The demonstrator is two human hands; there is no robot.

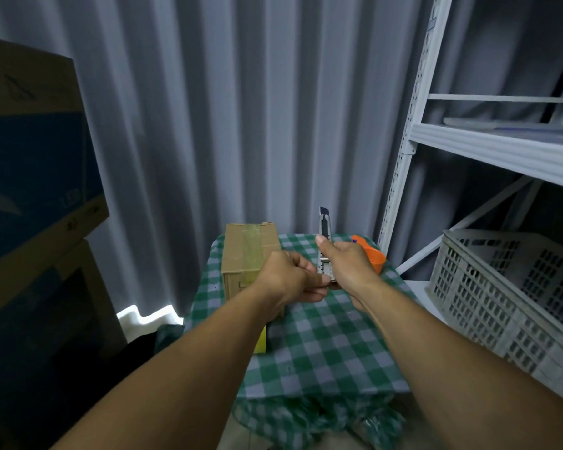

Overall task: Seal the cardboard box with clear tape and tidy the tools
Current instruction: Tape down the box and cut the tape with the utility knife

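Dim, bluish light; wide-angle bending at edges; forearms slightly blurred

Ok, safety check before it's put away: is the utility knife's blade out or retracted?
Out. The utility knife, held by both the right hand and left hand, shows its blade tip extended, pointing up.

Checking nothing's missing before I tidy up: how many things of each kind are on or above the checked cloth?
Cardboard box: 1
Utility knife, held in both hands: 1
Orange tape dispenser: 1
Yellow item, partly hidden: 1
Total: 4
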